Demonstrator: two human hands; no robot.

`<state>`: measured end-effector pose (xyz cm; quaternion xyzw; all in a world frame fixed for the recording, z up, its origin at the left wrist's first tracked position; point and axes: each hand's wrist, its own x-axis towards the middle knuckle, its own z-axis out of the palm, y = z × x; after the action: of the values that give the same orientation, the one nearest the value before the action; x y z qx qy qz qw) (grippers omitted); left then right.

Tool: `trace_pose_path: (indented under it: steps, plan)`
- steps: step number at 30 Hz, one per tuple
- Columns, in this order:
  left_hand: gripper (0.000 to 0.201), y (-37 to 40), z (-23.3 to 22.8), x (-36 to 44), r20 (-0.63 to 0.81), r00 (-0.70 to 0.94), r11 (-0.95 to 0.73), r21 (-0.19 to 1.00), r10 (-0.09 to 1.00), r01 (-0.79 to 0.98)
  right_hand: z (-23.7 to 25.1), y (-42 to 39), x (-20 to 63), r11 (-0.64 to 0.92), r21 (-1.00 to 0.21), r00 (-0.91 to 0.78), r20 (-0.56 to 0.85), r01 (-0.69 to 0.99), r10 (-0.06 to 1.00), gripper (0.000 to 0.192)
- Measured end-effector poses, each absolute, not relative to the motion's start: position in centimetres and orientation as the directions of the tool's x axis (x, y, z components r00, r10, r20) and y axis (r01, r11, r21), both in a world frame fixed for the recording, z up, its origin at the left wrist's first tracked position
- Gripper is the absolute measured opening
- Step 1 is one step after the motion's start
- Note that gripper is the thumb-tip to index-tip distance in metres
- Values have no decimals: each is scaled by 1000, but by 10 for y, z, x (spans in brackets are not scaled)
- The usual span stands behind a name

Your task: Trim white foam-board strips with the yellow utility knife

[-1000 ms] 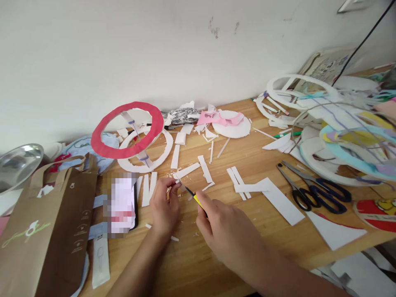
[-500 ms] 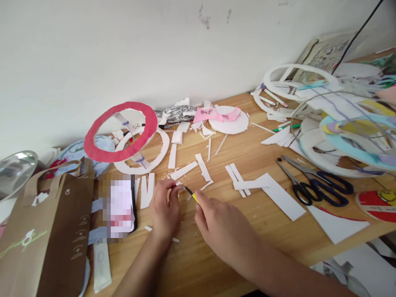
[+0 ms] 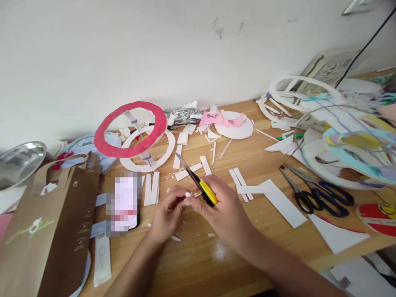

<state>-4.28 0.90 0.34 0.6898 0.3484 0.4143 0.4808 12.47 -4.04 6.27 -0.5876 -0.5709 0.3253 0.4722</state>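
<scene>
Left hand (image 3: 168, 206): I've got a small white scrap (image 3: 188, 194) pinched at the fingertips.
Right hand (image 3: 225, 208): wrapped round my yellow-and-black utility knife (image 3: 208, 192), metal blade angling up and away, thumb close by the scrap!
Scissors (image 3: 313, 181): two dark-handled pairs, well to its right.

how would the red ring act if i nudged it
The red ring would probably wobble, since it sits raised above the white ring, seemingly on narrow strips. It looks light and perhaps easily snapped, being a thin, flat band.
</scene>
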Motion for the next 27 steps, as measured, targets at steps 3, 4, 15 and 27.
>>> trace_pose_path:
  steps: [3,4,15,27]
  plan:
    - [10,3,11,-42,153,487,-173,985,860,-4,67,-32,119,53,-961,114,87,273,990,13]
    - [12,0,13,-41,120,485,-129,992,866,-16,68,-33,117,10,-968,142,47,253,989,12]
    - [21,-34,64,-39,-158,338,235,951,928,-199,53,-55,135,-233,-970,375,-188,77,908,43]
    - [28,-25,20,-72,-64,208,-60,838,976,543,3,-74,149,-286,-954,317,-244,93,917,45]
